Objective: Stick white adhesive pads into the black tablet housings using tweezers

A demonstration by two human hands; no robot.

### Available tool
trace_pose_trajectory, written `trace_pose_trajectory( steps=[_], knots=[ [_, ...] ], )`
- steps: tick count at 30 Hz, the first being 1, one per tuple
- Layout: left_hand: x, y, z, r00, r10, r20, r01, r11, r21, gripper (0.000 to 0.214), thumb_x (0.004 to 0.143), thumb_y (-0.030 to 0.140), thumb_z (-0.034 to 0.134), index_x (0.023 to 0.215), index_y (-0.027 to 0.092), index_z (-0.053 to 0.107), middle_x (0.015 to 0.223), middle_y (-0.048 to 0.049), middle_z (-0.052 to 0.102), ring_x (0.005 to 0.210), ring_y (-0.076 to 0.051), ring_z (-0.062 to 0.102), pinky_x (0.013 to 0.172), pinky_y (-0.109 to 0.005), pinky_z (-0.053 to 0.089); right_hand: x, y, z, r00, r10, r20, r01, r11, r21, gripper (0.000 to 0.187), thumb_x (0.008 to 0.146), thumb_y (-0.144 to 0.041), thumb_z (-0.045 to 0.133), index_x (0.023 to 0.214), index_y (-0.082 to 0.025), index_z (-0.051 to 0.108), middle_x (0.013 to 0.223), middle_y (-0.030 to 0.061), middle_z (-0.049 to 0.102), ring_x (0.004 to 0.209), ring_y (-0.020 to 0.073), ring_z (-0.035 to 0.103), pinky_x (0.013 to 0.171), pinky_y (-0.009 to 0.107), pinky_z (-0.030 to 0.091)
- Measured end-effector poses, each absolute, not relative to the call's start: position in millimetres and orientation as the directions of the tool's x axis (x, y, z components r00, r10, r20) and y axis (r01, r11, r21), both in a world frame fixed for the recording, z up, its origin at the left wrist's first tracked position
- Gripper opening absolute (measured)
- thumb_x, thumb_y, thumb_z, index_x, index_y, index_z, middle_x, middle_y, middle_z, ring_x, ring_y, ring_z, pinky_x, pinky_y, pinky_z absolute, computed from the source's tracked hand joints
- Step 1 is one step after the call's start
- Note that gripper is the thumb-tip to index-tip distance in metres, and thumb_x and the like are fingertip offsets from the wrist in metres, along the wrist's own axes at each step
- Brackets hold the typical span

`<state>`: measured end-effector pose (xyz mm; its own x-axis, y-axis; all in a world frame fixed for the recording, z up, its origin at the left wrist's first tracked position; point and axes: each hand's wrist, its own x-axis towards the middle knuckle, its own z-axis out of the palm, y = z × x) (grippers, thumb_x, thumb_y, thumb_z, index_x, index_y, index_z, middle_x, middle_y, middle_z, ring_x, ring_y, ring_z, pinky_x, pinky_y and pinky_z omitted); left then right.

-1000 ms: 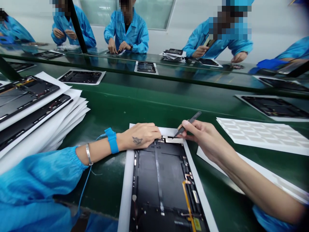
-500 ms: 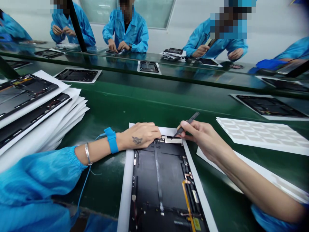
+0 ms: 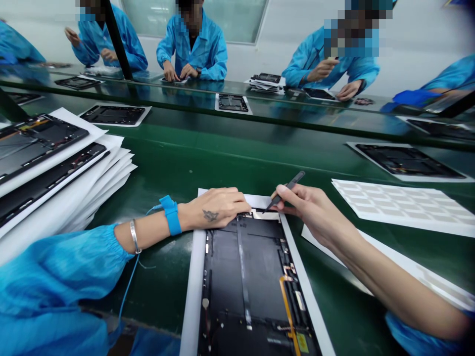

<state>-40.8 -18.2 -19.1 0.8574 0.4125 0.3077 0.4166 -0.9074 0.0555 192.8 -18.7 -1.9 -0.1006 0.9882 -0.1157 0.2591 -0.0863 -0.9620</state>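
The right hand point(image 3: 313, 212) has its fingers clamped on black tweezers point(image 3: 287, 190), tips at a foil strip point(image 3: 265, 215) already on the top edge of a tablet housing point(image 3: 245, 277), which lies on white paper on the green tabletop point(image 3: 166, 168); the left hand point(image 3: 215, 210) rests there, fingers together; a sheet of pale pads point(image 3: 403, 207) at right looks full

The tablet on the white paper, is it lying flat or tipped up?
Flat: the tablet lies fully on the white paper on the green table.
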Motion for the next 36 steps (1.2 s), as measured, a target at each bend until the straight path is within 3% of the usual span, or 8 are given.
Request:
trace_pose_trajectory(
  steps=[9, 17, 21, 27, 36],
  knots=[
    [-40, -16, -21, 0.848, 0.427, 0.314, 0.409, -0.904, 0.124, 0.028, 0.093, 0.003, 0.042, 0.107, 0.014, 0.065, 0.104, -0.0067, 0.064, 0.089, -0.018, 0.053, 0.079, -0.028, 0.046, 192, -20, -2, -0.120, 0.988, -0.096, 0.266, -0.061, -0.962, 0.049, 0.066, -0.067, 0.074, 0.061, -0.020, 0.063, 0.063, 0.0029, 0.060, 0.070, 0.0188, 0.062, 0.071, 0.032, 0.054],
    [-42, -16, -20, 0.861, 0.405, 0.308, 0.396, -0.913, 0.093, 0.033, 0.091, 0.000, 0.042, 0.112, 0.014, 0.063, 0.106, -0.0074, 0.065, 0.090, -0.018, 0.053, 0.080, -0.030, 0.048, 199, -20, -13, -0.121, 0.988, 0.098, 0.468, 0.144, -0.872, 0.048, 0.080, -0.066, 0.060, 0.069, -0.020, 0.065, 0.067, 0.0044, 0.065, 0.066, 0.0207, 0.061, 0.066, 0.033, 0.049],
    [-42, -17, -22, 0.859, 0.403, 0.316, 0.399, -0.913, 0.080, 0.032, 0.092, 0.003, 0.041, 0.112, 0.014, 0.064, 0.106, -0.0087, 0.066, 0.092, -0.019, 0.056, 0.081, -0.031, 0.050, 194, -35, -6, -0.102, 0.971, 0.215, 0.482, 0.238, -0.843, 0.039, 0.085, -0.060, 0.056, 0.074, -0.023, 0.065, 0.076, 0.0051, 0.070, 0.074, 0.0238, 0.065, 0.068, 0.034, 0.050],
    [-42, -17, -21, 0.855, 0.414, 0.313, 0.404, -0.909, 0.099, 0.032, 0.093, 0.003, 0.040, 0.109, 0.013, 0.066, 0.106, -0.0085, 0.067, 0.092, -0.019, 0.057, 0.083, -0.031, 0.051, 183, -46, -8, -0.253, 0.909, 0.332, 0.498, 0.417, -0.760, 0.032, 0.090, -0.047, 0.054, 0.073, -0.024, 0.067, 0.083, 0.0056, 0.073, 0.074, 0.0226, 0.066, 0.068, 0.033, 0.049],
    [-42, -17, -21, 0.854, 0.410, 0.320, 0.402, -0.911, 0.094, 0.031, 0.094, 0.004, 0.040, 0.108, 0.013, 0.065, 0.104, -0.0088, 0.067, 0.091, -0.018, 0.057, 0.082, -0.031, 0.051, 184, -45, -11, -0.288, 0.879, 0.380, 0.502, 0.476, -0.722, 0.031, 0.091, -0.047, 0.054, 0.076, -0.025, 0.069, 0.085, 0.0071, 0.073, 0.082, 0.0239, 0.068, 0.075, 0.036, 0.052]
  ],
)
